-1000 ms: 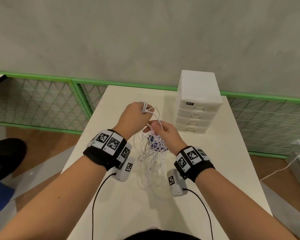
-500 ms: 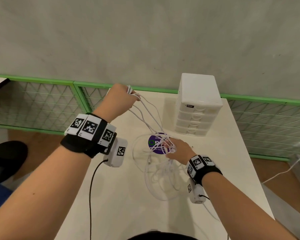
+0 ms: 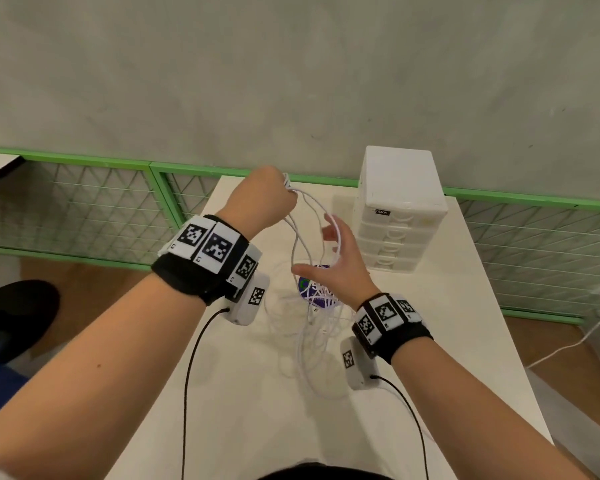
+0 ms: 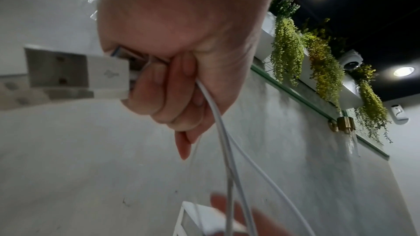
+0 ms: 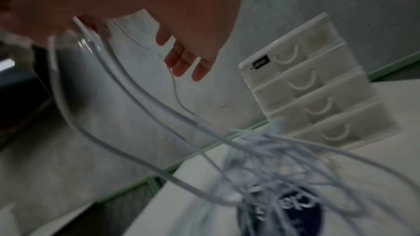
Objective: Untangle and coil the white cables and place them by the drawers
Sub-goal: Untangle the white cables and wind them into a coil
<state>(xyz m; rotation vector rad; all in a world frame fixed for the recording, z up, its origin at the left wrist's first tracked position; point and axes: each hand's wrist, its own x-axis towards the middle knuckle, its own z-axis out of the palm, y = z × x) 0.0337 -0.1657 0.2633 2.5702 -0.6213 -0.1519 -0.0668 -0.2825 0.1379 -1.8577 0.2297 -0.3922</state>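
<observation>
My left hand (image 3: 264, 199) is raised above the table's far edge and grips the ends of the white cables (image 3: 297, 233). In the left wrist view its fingers (image 4: 163, 85) curl round the cords, and a USB plug (image 4: 75, 71) sticks out to the left. The cords hang down to a tangled heap (image 3: 312, 327) on the table. My right hand (image 3: 336, 261) hovers open among the hanging strands, fingers spread (image 5: 188, 60), gripping nothing. The white drawer unit (image 3: 399, 209) stands at the back right, also seen in the right wrist view (image 5: 318, 85).
A round purple sticker (image 3: 309, 289) lies under the tangle on the white table (image 3: 447, 341). A green mesh fence (image 3: 84, 206) runs behind the table, below a grey wall. A black shoe (image 3: 14, 313) is at the left on the floor.
My left hand lifted the cable ends up and away from the right hand. My right hand dropped to press the tangle, then let go and rose, open, among the strands.
</observation>
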